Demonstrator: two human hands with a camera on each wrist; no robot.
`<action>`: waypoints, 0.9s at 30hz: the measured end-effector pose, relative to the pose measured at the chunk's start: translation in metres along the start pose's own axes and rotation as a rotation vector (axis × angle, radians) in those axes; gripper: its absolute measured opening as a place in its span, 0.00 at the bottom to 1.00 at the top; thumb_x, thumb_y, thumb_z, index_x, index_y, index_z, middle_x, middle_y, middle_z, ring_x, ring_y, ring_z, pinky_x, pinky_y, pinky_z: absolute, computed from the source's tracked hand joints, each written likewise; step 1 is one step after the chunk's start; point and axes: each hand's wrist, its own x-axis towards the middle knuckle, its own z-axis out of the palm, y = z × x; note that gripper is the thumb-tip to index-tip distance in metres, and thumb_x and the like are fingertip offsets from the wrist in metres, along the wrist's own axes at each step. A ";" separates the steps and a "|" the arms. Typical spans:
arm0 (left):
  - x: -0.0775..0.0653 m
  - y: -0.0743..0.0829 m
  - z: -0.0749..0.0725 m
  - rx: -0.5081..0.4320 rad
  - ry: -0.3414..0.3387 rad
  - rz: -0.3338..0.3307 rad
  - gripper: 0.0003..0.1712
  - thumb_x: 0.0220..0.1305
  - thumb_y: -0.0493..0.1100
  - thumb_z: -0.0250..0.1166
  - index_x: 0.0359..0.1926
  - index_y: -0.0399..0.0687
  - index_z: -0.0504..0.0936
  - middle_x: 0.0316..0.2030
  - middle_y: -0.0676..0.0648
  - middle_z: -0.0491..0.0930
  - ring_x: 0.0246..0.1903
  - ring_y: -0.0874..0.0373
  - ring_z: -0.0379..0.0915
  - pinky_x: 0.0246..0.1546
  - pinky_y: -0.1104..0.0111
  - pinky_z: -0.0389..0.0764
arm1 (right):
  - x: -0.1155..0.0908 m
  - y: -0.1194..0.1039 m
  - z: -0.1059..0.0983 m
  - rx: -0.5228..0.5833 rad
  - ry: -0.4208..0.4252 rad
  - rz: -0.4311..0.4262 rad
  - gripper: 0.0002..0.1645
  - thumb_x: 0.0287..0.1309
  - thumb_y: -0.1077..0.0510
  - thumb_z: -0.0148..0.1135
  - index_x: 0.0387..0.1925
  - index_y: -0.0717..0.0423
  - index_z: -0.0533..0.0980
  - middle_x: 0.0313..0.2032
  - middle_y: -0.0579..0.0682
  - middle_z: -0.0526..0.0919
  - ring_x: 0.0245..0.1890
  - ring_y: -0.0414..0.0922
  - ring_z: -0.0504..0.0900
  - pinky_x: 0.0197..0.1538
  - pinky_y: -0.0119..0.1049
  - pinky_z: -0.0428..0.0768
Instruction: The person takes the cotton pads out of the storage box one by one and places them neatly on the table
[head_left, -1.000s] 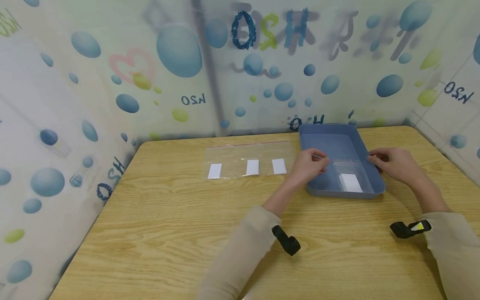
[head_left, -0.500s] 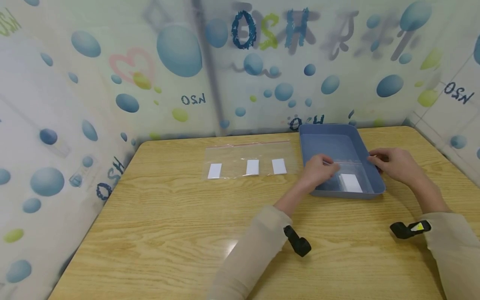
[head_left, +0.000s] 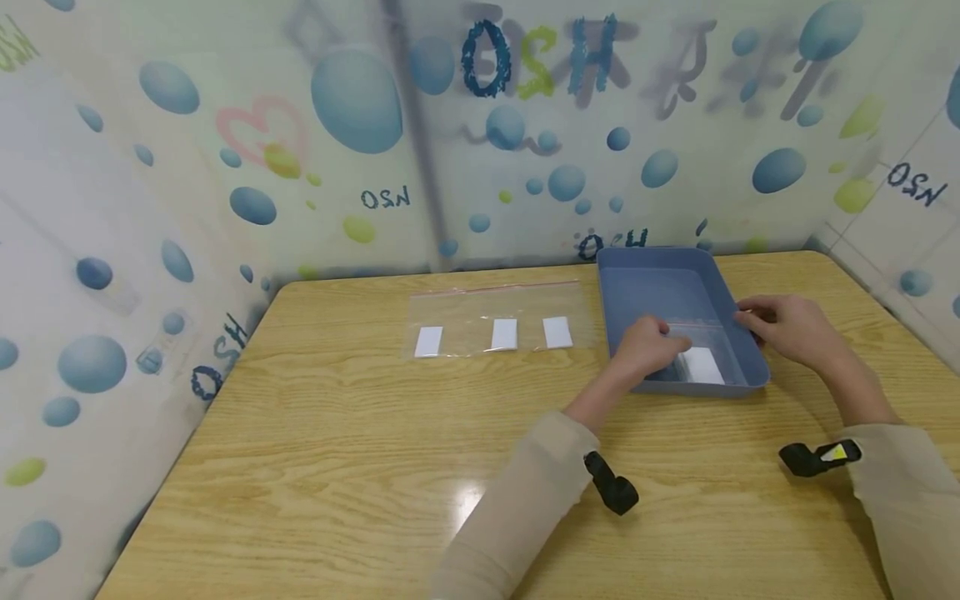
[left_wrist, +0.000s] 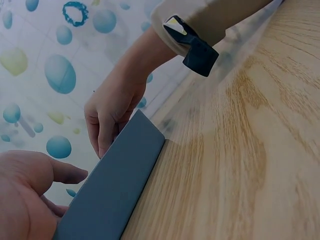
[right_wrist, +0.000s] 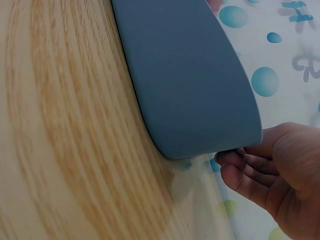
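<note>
A blue-grey tray (head_left: 660, 287) stands at the table's back right. Inside its near end lies a small clear zip bag (head_left: 701, 333) with white cards (head_left: 702, 365) in it. My left hand (head_left: 647, 346) reaches over the tray's left side, fingertips right at the bag and cards. In the left wrist view its thumb (left_wrist: 70, 174) stands apart from the other fingers, which are partly hidden behind the tray wall. My right hand (head_left: 783, 327) pinches the tray's right rim; in the right wrist view its thumb and curled fingers (right_wrist: 245, 182) meet at the wall.
Left of the tray, a wide clear zip bag (head_left: 465, 304) lies flat on the wooden table (head_left: 337, 467). On it show three white cards (head_left: 505, 333), spaced apart in a row. A patterned curtain wall (head_left: 480, 167) rises behind the table.
My left hand has moved right and slightly nearer, from the tray's left rim to over the small bag and its cards. The right hand and the tray have stayed in place.
</note>
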 end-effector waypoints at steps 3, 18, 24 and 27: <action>0.003 0.000 0.002 -0.014 -0.013 -0.026 0.18 0.71 0.44 0.65 0.26 0.46 0.67 0.13 0.53 0.54 0.12 0.62 0.43 0.21 0.68 0.55 | 0.001 0.000 -0.001 -0.001 -0.009 0.007 0.25 0.75 0.55 0.55 0.55 0.78 0.74 0.23 0.47 0.83 0.23 0.47 0.79 0.28 0.38 0.72; 0.006 0.003 0.014 -0.100 0.064 -0.095 0.14 0.69 0.42 0.68 0.51 0.41 0.83 0.29 0.49 0.80 0.20 0.58 0.68 0.27 0.66 0.74 | 0.001 -0.001 -0.003 -0.002 -0.023 0.001 0.26 0.75 0.55 0.55 0.56 0.79 0.73 0.23 0.47 0.82 0.23 0.46 0.79 0.28 0.38 0.72; 0.008 0.005 0.021 -0.112 0.108 -0.096 0.06 0.66 0.40 0.70 0.42 0.43 0.85 0.33 0.52 0.81 0.20 0.59 0.70 0.25 0.68 0.74 | 0.001 -0.001 -0.002 -0.001 -0.016 0.009 0.25 0.75 0.55 0.56 0.55 0.78 0.74 0.23 0.47 0.82 0.24 0.47 0.79 0.27 0.38 0.71; 0.008 0.005 0.023 -0.117 0.139 -0.100 0.06 0.65 0.39 0.71 0.38 0.45 0.82 0.26 0.51 0.79 0.20 0.60 0.72 0.22 0.69 0.73 | 0.001 0.000 -0.001 -0.005 -0.016 0.012 0.25 0.75 0.55 0.55 0.56 0.77 0.74 0.23 0.47 0.82 0.24 0.47 0.79 0.27 0.38 0.71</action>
